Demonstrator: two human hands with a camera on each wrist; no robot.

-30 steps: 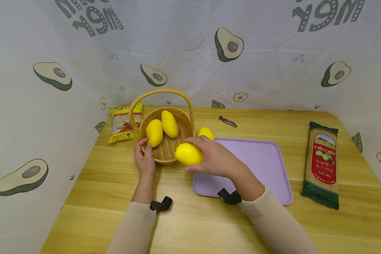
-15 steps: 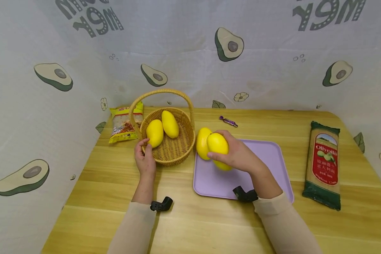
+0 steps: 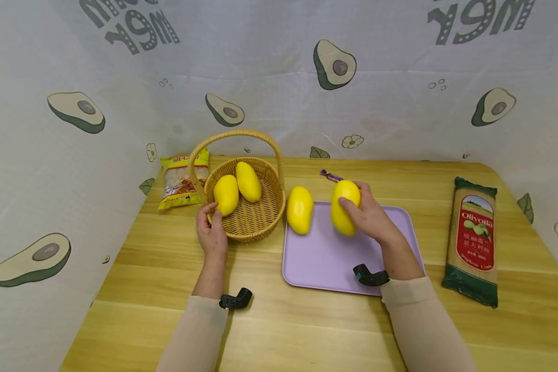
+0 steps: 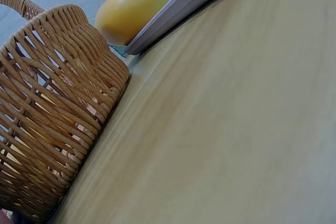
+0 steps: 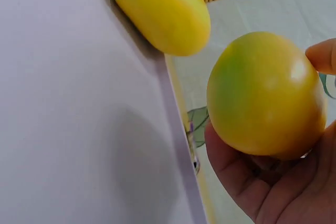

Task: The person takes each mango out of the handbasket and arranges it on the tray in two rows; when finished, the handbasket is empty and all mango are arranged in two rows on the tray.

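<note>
My right hand (image 3: 372,217) grips a yellow mango (image 3: 343,209) above the lilac tray (image 3: 321,268). In the right wrist view, fingers and thumb wrap the held mango (image 5: 265,95), and a shadow falls on the tray below. A second mango (image 3: 299,210) lies at the tray's left edge. To the left stands a wicker basket (image 3: 256,222) with a tall handle; two mangoes, one near the rim (image 3: 226,195) and one further back (image 3: 248,182), lie inside. My left hand (image 3: 212,235) holds the basket's near left rim between thumb and fingers. It is hardly visible in the left wrist view.
A yellow food packet (image 3: 181,181) lies behind the basket on the left. Beyond the tray is a small purple-wrapped candy (image 3: 331,176), partly behind the held mango. A pack of spaghetti (image 3: 471,243) lies at the right. A printed curtain (image 3: 279,103) borders the wooden table (image 3: 279,325).
My right hand has carried its mango rightward from beside the basket, past the mango at the tray's left edge, to above the tray's back. The left hand has stayed on the basket.
</note>
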